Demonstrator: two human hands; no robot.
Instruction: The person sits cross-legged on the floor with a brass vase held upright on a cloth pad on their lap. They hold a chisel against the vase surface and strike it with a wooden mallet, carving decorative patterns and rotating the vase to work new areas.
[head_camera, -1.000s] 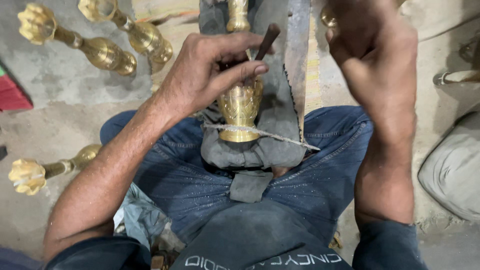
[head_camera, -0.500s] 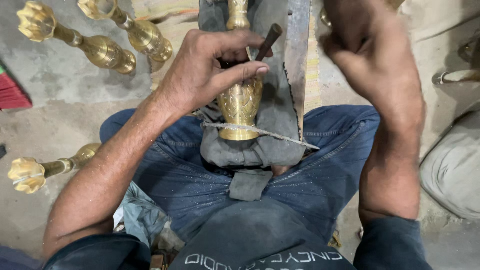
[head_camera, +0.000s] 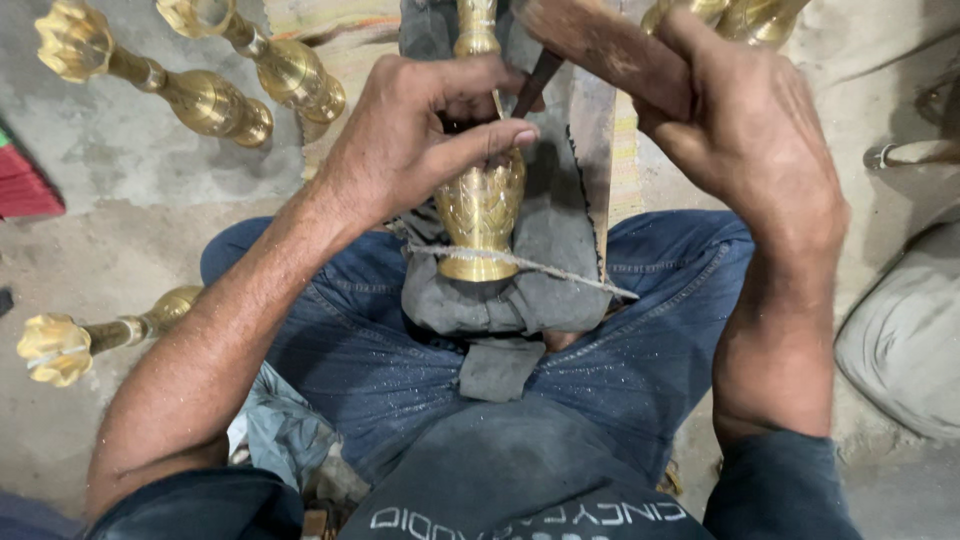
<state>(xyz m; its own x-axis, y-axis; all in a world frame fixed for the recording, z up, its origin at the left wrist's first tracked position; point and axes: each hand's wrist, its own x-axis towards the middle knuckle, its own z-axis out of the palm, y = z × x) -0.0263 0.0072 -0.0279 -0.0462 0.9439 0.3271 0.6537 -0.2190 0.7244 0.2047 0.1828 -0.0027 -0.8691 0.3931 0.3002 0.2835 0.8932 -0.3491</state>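
right hand swung down, wooden mallet nearer chisel (blurred)

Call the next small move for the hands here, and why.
Probably bring the right hand down so its wooden handle strikes the chisel: the left hand pinches the chisel tip against the brass vase, and the handle is raised above it.

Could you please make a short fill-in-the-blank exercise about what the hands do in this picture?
1. The left hand holds a thin chisel against a ____-coloured vase.
2. The right hand grips a ____ handle.
3. The vase rests on a grey ____ on the person's lap.
4. A ____ crosses the vase's base.

Missing words: gold; wooden; cloth; string
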